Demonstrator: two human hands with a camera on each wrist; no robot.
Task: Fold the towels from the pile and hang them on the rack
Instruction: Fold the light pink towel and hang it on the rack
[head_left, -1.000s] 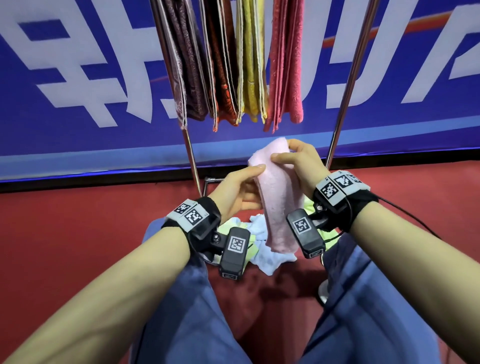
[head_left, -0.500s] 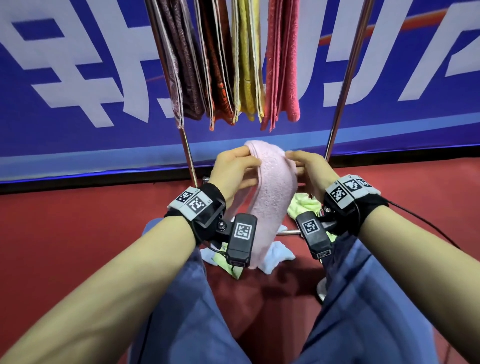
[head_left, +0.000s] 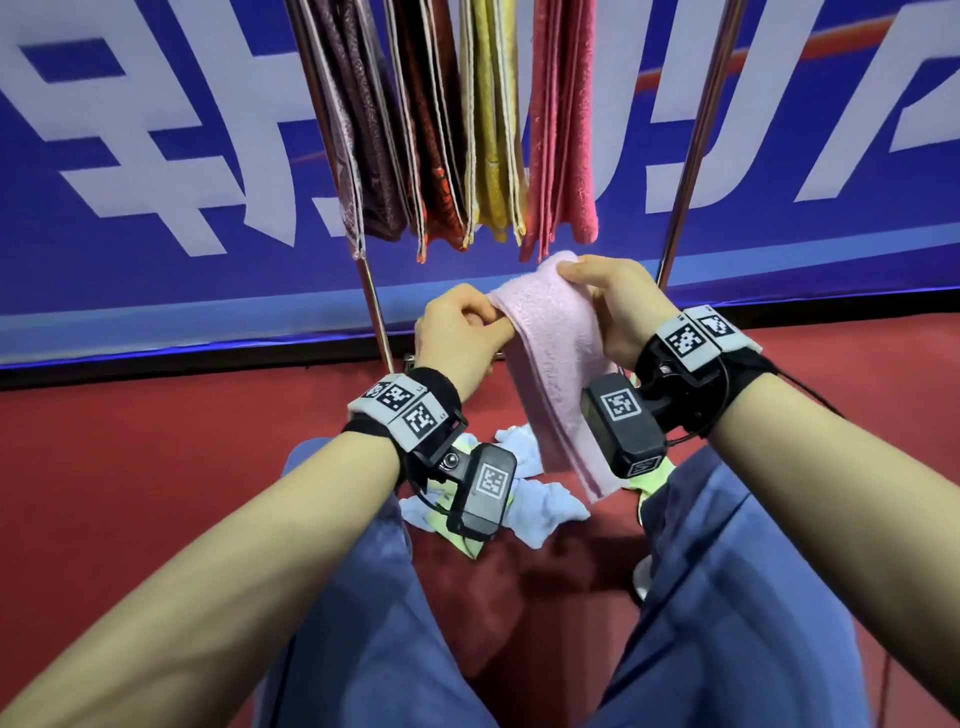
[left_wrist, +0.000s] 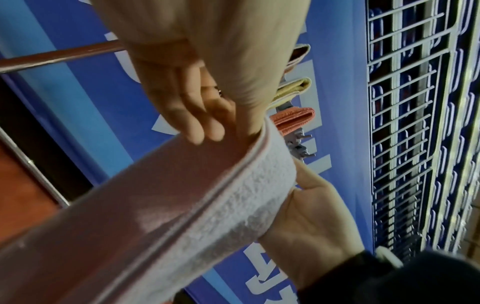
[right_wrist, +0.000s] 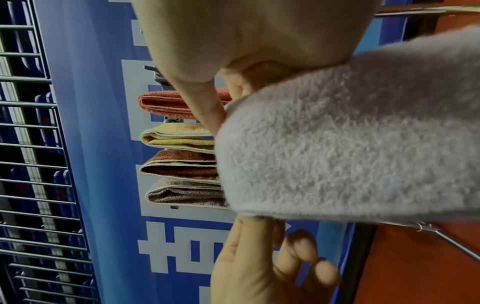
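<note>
A pale pink towel (head_left: 556, 364), folded lengthwise, droops over both hands just below the hanging towels. My left hand (head_left: 483, 325) pinches its left edge near the fold. My right hand (head_left: 576, 275) grips the top of the fold from the right, thumb on top. In the left wrist view the left hand's fingers (left_wrist: 197, 131) lie against the pink towel (left_wrist: 182, 205). In the right wrist view the thumb (right_wrist: 211, 115) presses on the pink towel (right_wrist: 337, 154). The pile (head_left: 540, 504) of light blue and green towels lies on the red floor between my knees.
Brown (head_left: 363, 130), rust (head_left: 431, 130), yellow (head_left: 493, 130) and coral (head_left: 566, 130) folded towels hang side by side from the rack. Its metal poles (head_left: 691, 156) rise on both sides. A blue banner stands behind. My knees in blue trousers (head_left: 727, 597) flank the pile.
My left hand reached in and took hold of the towel's top fold. My right hand shifted onto the top right of the fold, and the towel rose slightly toward the hanging towels.
</note>
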